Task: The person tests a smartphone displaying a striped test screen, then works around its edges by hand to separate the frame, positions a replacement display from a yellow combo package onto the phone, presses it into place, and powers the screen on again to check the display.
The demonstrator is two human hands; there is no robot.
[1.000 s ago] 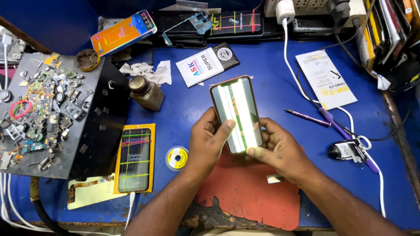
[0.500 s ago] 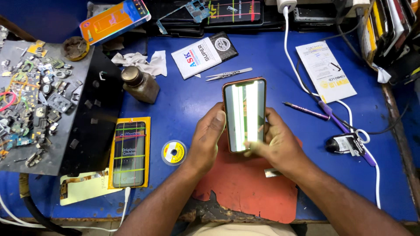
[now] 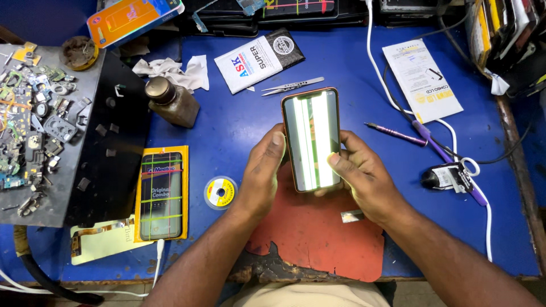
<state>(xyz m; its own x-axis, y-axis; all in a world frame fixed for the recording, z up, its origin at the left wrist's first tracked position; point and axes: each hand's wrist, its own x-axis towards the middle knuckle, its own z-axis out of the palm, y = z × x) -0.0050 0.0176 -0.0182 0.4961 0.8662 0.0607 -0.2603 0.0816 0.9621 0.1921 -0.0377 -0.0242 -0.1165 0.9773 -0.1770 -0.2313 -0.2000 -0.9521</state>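
Blue desk (image 3: pixel 239 131) under strong light, crowded with repair clutter. Nearest the body, a worn red mat (image 3: pixel 318 233), lying directly below both hands. Above it, held upright between the two hands, a phone (image 3: pixel 311 139) with its screen lit in white and greenish vertical bands. Left hand (image 3: pixel 263 173) wrapped around the phone's left edge, thumb pressed along the side of the glass. Right hand (image 3: pixel 364 176) closed on the right edge, thumb tip laid on the screen's lower right part. Phone thus gripped on both sides, lower end tucked between the palms, top end pointing away from the body.

Just left of the left hand, a small yellow spool (image 3: pixel 220 191); further left, a boxed replacement screen (image 3: pixel 162 195) in yellow packaging. Right of the right hand, a purple-handled tool (image 3: pixel 398 135) and a white cable (image 3: pixel 455 136). Beyond the phone's top, tweezers (image 3: pixel 291 86), well apart from the fingers. Farther off to the left, a brown bottle (image 3: pixel 170 101), crumpled tissue (image 3: pixel 176 68) and a grey tray of small parts (image 3: pixel 40 113).
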